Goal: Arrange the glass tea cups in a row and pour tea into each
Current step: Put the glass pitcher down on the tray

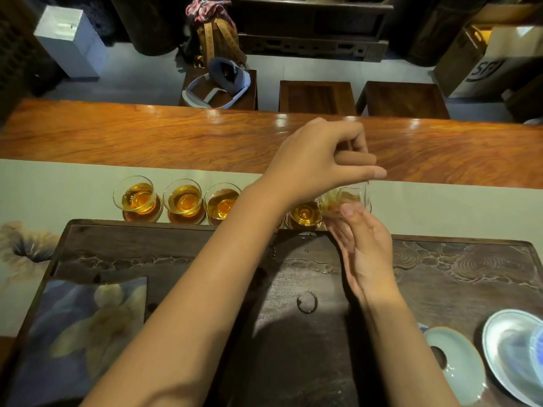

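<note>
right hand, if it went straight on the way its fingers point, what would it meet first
Most likely the tilted glass pitcher, which the right hand already seems to touch at its fingertips; the filled cup sits just beside it, though depth is unclear.

Carved dark wooden tea tray (pixel 440 268) on pale table runner (pixel 58 189). Celadon lid (pixel 458 362) beside white saucer (pixel 511 348), lower right. Three wooden stools (pixel 317 96) beyond table.

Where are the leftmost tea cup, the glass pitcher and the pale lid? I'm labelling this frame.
leftmost tea cup (pixel 138 198): head view, on the tea inside the bowl.
glass pitcher (pixel 351 195): head view, on its clear wall below the left hand's thumb.
pale lid (pixel 458 362): head view, on its glazed surface beside the knob.
</note>
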Available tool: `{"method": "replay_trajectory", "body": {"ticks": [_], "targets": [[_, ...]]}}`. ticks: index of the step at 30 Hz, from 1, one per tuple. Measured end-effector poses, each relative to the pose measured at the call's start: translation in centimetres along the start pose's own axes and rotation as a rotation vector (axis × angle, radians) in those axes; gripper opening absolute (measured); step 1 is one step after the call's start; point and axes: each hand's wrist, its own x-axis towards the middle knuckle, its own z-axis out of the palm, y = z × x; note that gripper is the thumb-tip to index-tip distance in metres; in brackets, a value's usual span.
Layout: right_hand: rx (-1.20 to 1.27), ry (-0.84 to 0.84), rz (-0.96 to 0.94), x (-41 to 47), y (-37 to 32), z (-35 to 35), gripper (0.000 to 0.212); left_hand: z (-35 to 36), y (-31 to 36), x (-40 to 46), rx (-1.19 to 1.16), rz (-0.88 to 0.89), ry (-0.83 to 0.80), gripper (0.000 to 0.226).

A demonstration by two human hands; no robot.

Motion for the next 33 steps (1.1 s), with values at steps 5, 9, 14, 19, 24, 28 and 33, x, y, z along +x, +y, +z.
{"method": "replay_trajectory", "body": {"ticks": [5, 9, 14, 19, 24, 28, 33], "targets": [[-0.225, 0.014, -0.124, -0.4, -0.7, -0.8, 0.074, -0.7, -1.3, -3.8, -0.123, -0.076, 0.078, 0.022], [-0.485, -0.032, -0.269, -0.6, -0.8, -0.7, 0.087, -1.1, -2.4, -7.8, -0.193, -0.187, 0.120, 0.017], [-0.769, -0.145, -0.351, -1.8, -0.5, 1.2, 0.086, -2.3, -3.3, -13.2, -0.300, -0.296, 0.203, 0.014], [-0.932, -0.347, -0.386, -3.5, 0.8, 5.3, 0.083, -4.8, -3.6, -19.3, -0.316, -0.400, 0.359, 0.016], [-0.997, -0.597, -0.331, -5.8, 3.7, 10.3, 0.085, -7.5, -4.3, -26.4, -0.300, -0.572, 0.527, 0.019], [-1.021, -0.820, -0.237, -7.9, 7.0, 13.5, 0.086, -8.6, -5.0, -32.6, -0.316, -0.706, 0.670, 0.021], [-1.059, -0.994, -0.205, -10.2, 10.8, 16.1, 0.083, -8.7, -5.3, -38.1, -0.373, -0.778, 0.802, 0.012]]}}
